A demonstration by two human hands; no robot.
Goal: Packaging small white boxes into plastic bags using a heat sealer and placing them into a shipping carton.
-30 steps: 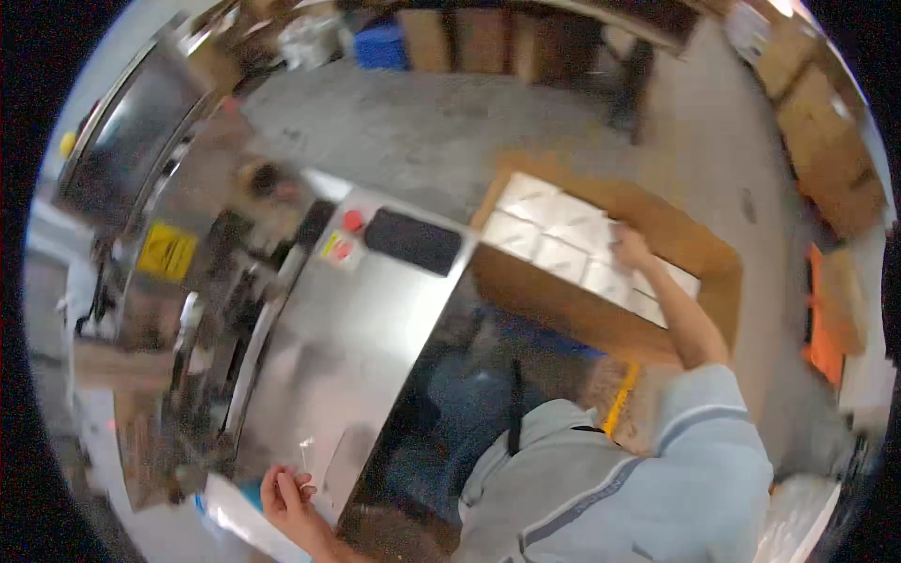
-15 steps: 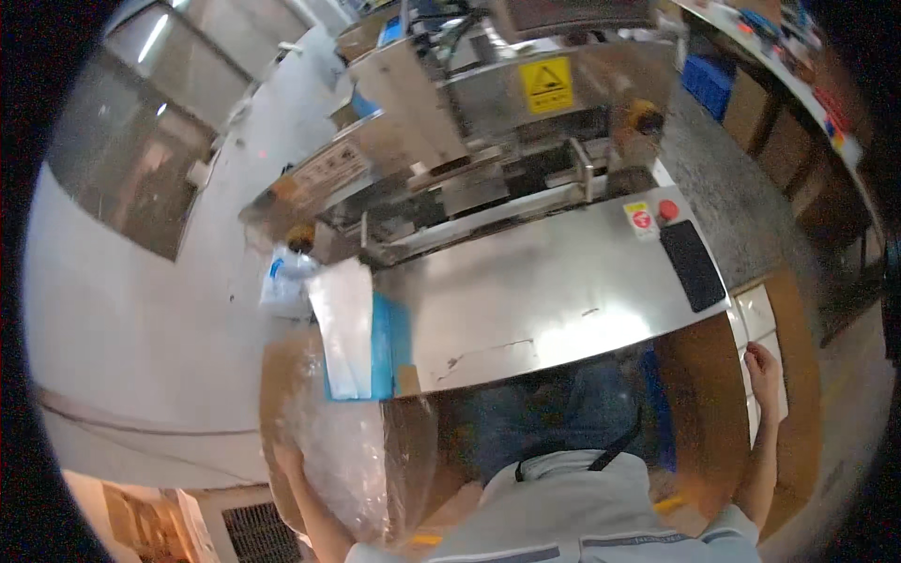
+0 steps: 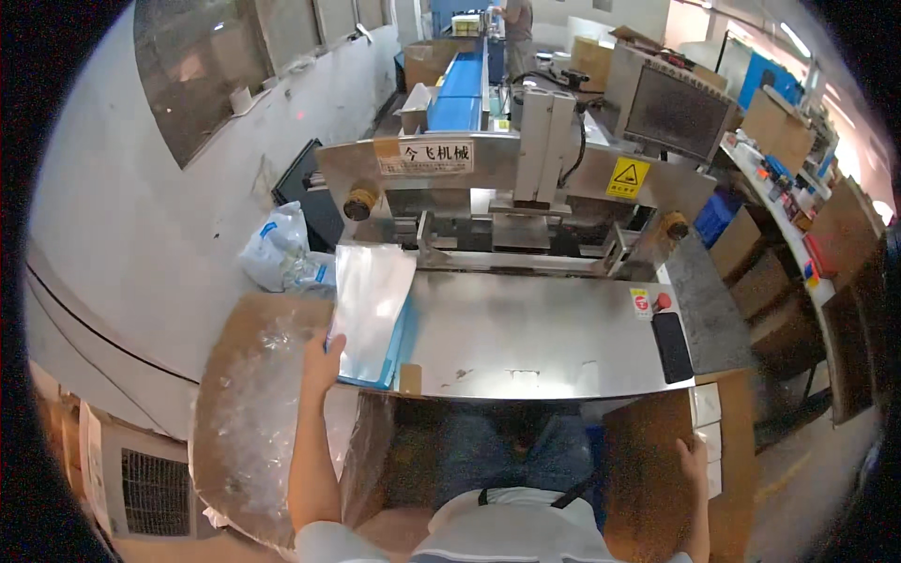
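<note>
My left hand (image 3: 323, 364) is at the left edge of a stack of silvery-white flat bags (image 3: 374, 300), thumb over the edge and fingers closed against it. Under the bags lies a blue tray or folder (image 3: 402, 342), on the left end of the steel worktable (image 3: 507, 328). To the right, below the table edge, my right hand (image 3: 693, 457) has its fingers curled in beside a row of white boxes (image 3: 710, 436) in a cardboard carton (image 3: 737, 469). Whatever its fingertips grip is hidden.
A carton lined with clear plastic (image 3: 253, 413) stands at the left. Behind the table rises a steel machine frame (image 3: 497, 169). A black phone (image 3: 671, 347) and red button (image 3: 664, 300) are at the table's right. A blue conveyor (image 3: 460, 94) and a person (image 3: 517, 33) are farther back.
My left hand has risen from the plastic-lined carton to the bag stack. My right hand has shifted to the near side of the white boxes. The head view has turned and lifted.
</note>
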